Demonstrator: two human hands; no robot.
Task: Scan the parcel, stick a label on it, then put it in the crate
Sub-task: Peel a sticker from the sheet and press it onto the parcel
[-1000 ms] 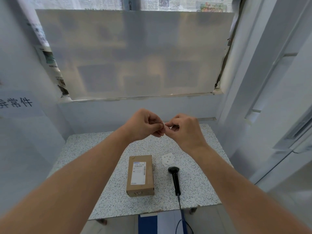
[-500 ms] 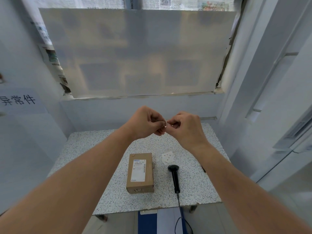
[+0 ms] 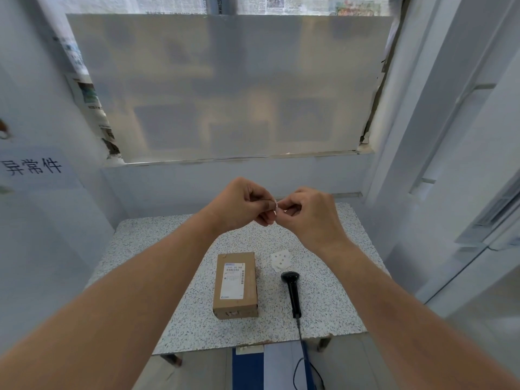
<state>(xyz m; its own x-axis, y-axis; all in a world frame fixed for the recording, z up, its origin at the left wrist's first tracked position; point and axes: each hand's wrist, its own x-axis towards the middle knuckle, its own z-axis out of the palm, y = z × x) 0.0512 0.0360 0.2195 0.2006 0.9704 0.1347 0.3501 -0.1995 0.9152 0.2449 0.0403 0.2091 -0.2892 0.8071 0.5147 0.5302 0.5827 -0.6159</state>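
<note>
Left hand (image 3: 244, 204) and right hand (image 3: 308, 212), fingers curled, pinched small white label (image 3: 277, 206) mid-frame. Parcel (image 3: 235, 285), scanner (image 3: 292, 291), label sheet (image 3: 281, 259) lay below on table (image 3: 157, 249).

Pretty even, soft daylight here, coming through the frosted window (image 3: 225, 85) straight ahead, so everything has a cool bluish cast. No harsh glare, and shadows on the table (image 3: 323, 302) are faint. Wide-angle lens bends the walls and frame edges outward, and the forearms balloon near the bottom corners. Centre is reasonably sharp; the edges go soft and smeary, and whatever's behind the pane is just blurry blobs.
</note>
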